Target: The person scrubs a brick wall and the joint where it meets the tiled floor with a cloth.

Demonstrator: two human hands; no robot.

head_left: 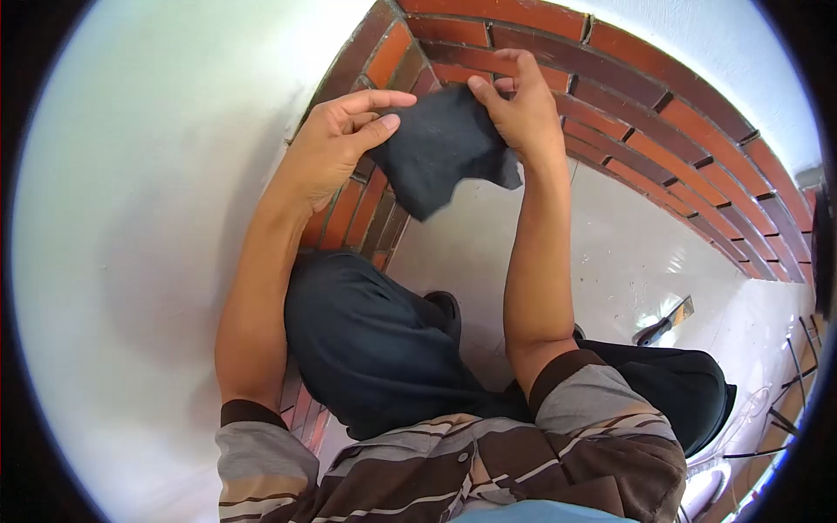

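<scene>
Both hands held a dark cloth (443, 148) above the brick ledge (663, 113): left hand (336, 144) fingers pinched one edge, right hand (521, 105) fingers gripped the other.

Left side: a white wall (148, 218) closes off all passage. A brick border (663, 96) runs along its foot and bends across the top of the view to the right. Centre: a dark cloth (445, 148) stretches between the left hand (336, 144) and the right hand (521, 105) and fills the gap between them; open air remains below its hanging corner. Below: the left knee (366, 349) and right knee (680, 383) take up the near ground, with a shoe (445, 305) between them. Right: the pale floor (628, 244) lies open inside the brick border, apart from a small metal piece (667, 321) near the right knee. Far right edge: thin dark wires (785, 410) crowd the corner.
</scene>
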